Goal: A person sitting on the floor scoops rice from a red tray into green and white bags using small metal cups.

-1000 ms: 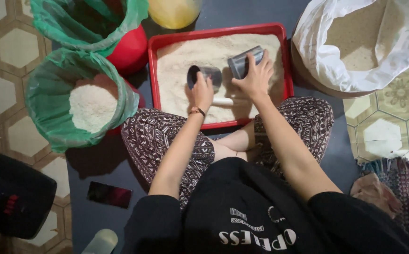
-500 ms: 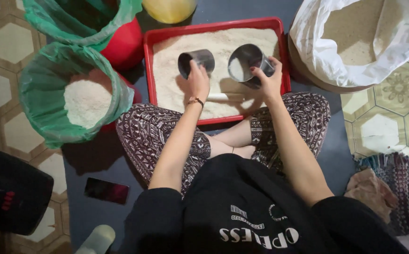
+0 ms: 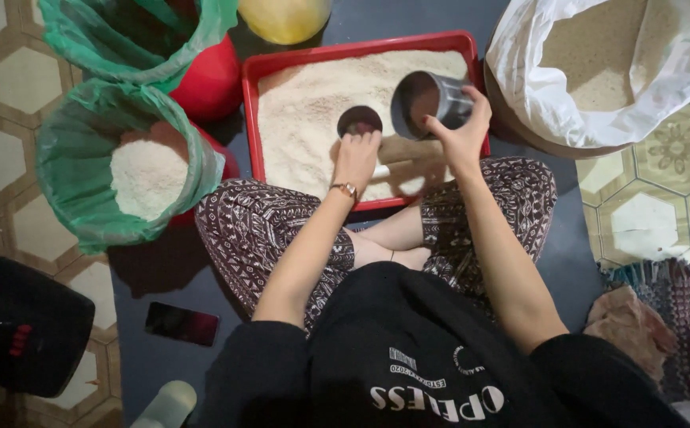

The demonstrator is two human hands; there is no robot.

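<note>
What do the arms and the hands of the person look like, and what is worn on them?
Both forearms are bare, with black sleeves pushed up near the elbows. The left hand has a thin bracelet or watch at the wrist, with a small reddish-brown face. The right hand shows no ring, glove or band. No markings are visible on the arms.
</note>
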